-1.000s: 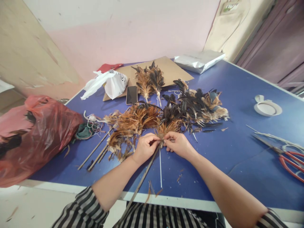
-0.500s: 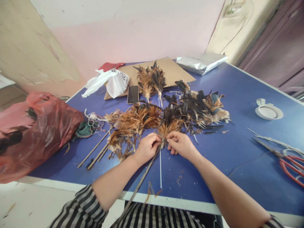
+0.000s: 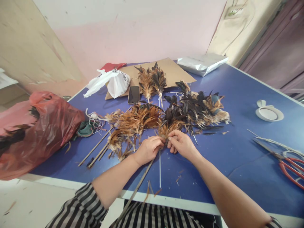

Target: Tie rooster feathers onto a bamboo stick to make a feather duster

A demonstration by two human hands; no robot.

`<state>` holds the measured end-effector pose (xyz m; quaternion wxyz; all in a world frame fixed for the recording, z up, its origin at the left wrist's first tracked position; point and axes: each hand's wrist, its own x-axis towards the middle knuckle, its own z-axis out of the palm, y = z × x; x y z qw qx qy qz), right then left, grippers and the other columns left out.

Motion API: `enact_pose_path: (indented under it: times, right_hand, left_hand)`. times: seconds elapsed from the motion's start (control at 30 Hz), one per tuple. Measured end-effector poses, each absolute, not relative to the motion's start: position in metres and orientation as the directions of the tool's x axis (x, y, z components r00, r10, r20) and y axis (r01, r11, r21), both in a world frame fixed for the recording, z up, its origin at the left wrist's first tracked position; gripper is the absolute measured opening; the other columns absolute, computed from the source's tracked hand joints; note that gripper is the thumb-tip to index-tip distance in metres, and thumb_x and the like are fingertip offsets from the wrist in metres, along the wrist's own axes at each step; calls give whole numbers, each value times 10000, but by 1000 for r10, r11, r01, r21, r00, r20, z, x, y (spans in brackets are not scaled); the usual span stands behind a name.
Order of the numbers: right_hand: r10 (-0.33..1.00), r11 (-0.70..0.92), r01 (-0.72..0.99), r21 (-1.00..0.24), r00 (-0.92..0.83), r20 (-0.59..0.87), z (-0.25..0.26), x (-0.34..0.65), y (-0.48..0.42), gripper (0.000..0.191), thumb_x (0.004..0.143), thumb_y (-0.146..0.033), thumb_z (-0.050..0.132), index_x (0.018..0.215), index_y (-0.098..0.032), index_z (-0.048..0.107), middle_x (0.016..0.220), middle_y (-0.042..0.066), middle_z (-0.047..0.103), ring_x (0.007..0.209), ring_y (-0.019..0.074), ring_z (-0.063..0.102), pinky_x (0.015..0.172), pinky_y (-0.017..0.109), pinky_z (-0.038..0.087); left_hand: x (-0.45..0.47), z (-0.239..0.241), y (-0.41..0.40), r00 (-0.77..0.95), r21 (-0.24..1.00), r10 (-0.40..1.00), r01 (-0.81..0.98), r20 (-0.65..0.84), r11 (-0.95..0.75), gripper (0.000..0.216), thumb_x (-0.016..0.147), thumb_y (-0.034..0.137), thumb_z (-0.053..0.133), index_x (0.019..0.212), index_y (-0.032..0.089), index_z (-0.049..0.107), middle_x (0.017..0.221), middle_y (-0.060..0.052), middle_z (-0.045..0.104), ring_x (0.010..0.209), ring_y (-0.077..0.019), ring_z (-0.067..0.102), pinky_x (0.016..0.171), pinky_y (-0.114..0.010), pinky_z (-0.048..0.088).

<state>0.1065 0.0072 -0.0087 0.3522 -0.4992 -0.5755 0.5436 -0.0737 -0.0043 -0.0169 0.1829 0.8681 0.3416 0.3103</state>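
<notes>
My left hand (image 3: 149,149) is closed round the top of a long thin stick (image 3: 138,186), where the quill ends of a brown-and-black feather duster (image 3: 169,127) meet it. The stick slants down toward my body past the table edge. Close on the right, my right hand (image 3: 181,144) pinches at the same feather base with its fingers curled; what lies between its fingertips is too small to tell. Beneath the hands a thin white rod (image 3: 160,174) points toward me. Loose brown feathers (image 3: 137,118) lie to the left, dark feathers (image 3: 192,106) to the right.
Two feather bundles (image 3: 152,82) rest on cardboard (image 3: 175,72) by a phone (image 3: 133,94) and a white bag (image 3: 120,84). Red-handled scissors (image 3: 282,158) and a tape roll (image 3: 269,113) are on the right. Left are sticks (image 3: 96,147), string (image 3: 94,116) and a red plastic bag (image 3: 54,123).
The fingers of my left hand have shifted slightly right and turned over the feather base. My right hand stays beside it, still pinched. The objects on the table keep their places.
</notes>
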Motion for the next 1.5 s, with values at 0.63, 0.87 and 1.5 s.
enact_pose_path:
  times: [0.63, 0.87, 1.5]
  right_hand:
    - [915, -152, 154, -976, -351, -198, 0, 110, 5, 43, 740, -180, 484, 764, -175, 449, 609, -10, 621, 484, 108, 598, 456, 218, 478]
    - [908, -157, 160, -975, -365, -206, 1, 109, 3, 45, 741, -145, 450, 773, -175, 448, 603, -9, 618, 463, 106, 585, 435, 216, 465]
    - [937, 232, 436, -870, -341, 79, 16, 110, -14, 231, 758, -331, 521, 724, -165, 677, 566, -13, 562, 501, 97, 423, 484, 222, 307]
  left_hand:
    - [-73, -17, -7, 409, 617, 800, 511, 439, -599, 106, 817, 136, 474, 849, 158, 572, 916, -67, 588, 853, -141, 556, 764, -273, 455]
    - [-68, -8, -20, 283, 489, 924, 786, 259, -378, 316, 719, 414, 616, 879, 154, 538, 825, -48, 550, 733, -160, 536, 675, -283, 439]
    - [-62, 18, -35, 96, 977, 992, 207, -78, 57, 222, 792, 342, 504, 811, 123, 535, 619, -3, 580, 389, -46, 386, 408, -183, 289]
